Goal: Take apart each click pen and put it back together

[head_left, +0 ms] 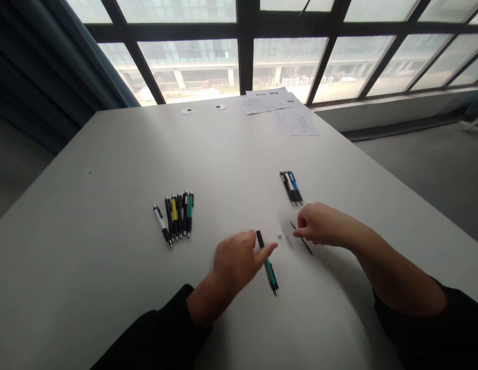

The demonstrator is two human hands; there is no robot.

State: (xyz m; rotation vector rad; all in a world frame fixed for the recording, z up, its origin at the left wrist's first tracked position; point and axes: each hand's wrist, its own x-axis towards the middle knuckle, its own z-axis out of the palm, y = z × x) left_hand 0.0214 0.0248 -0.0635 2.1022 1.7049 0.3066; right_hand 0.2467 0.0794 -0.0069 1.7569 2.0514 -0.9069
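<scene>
A pen barrel with a green middle and black grip (270, 273) lies on the white table, taken apart from its inner pieces. My left hand (239, 259) is over its upper part, thumb stretched across it and the other fingers partly hidden; nothing shows in its grasp. To the right, a small silver pen tip (279, 237) and a thin spring (288, 241) lie loose. The fingers of my right hand (316, 224) are curled in a pinch at a thin dark pen refill (308, 247), whose two ends stick out past the fingertips.
Several click pens (179, 216) in black, yellow, green and white lie in a row at left. A smaller group of pens (291, 188), one blue, lies beyond my right hand. Printed papers (295, 122) and two white discs (187, 111) are at the far edge near the windows.
</scene>
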